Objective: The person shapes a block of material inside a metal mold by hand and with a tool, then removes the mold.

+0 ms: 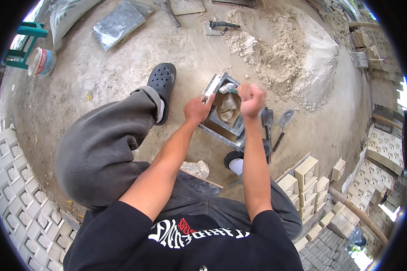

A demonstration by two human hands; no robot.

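Note:
A grey metal block mould (pixel 218 135), a box-like frame, rests on the ground between my feet. Inside it are a cloth-like or plastic bundle (pixel 227 103) and some pale material. My left hand (pixel 198 109) grips the mould's left side, thumb by a whitish strip (pixel 211 88) along that wall. Above its right side my right hand (pixel 252 100) is closed in a fist. A small greenish piece (pixel 233 91) shows beside the fist; whether the fist holds it is hidden. A trowel (pixel 282 124) lies on the ground right of the mould.
Beyond the mould spreads a heap of sandy powder (pixel 298 58). A second trowel (pixel 222 26), a flat metal sheet (pixel 122 25), a bucket (pixel 42 62) and a green stool (pixel 25 44) stand or lie farther off. Moulded blocks (pixel 305 174) are stacked right; more blocks (pixel 25 198) line the left.

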